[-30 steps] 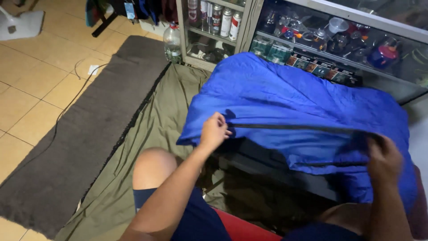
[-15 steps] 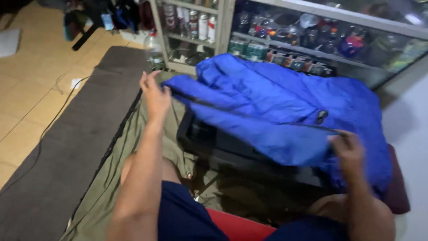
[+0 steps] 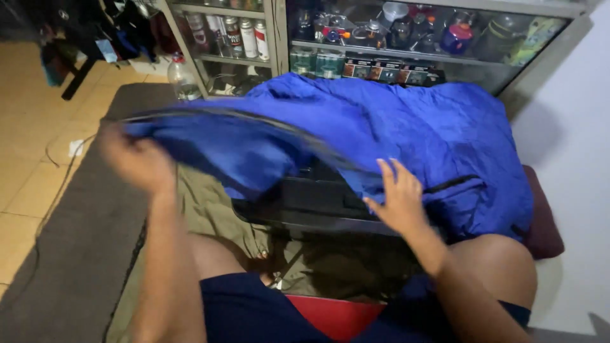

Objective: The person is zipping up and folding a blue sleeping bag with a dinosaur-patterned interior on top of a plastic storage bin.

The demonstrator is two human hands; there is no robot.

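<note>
1. Blue padded jacket [image 3: 406,127] spread over a low black worktop [image 3: 305,209], far of the knees, in front of a glass cabinet [image 3: 406,38].
2. Left hand [image 3: 136,162] blurred at the left, grip pinching the jacket's left edge, raised off the worktop.
3. Right hand [image 3: 397,197] flat on the jacket's near part, grip spread, fingers apart.
4. Olive cloth [image 3: 203,209] beneath the worktop; grey mat [image 3: 70,254] at left; clear plastic bottle [image 3: 181,79] by the cabinet.
</note>
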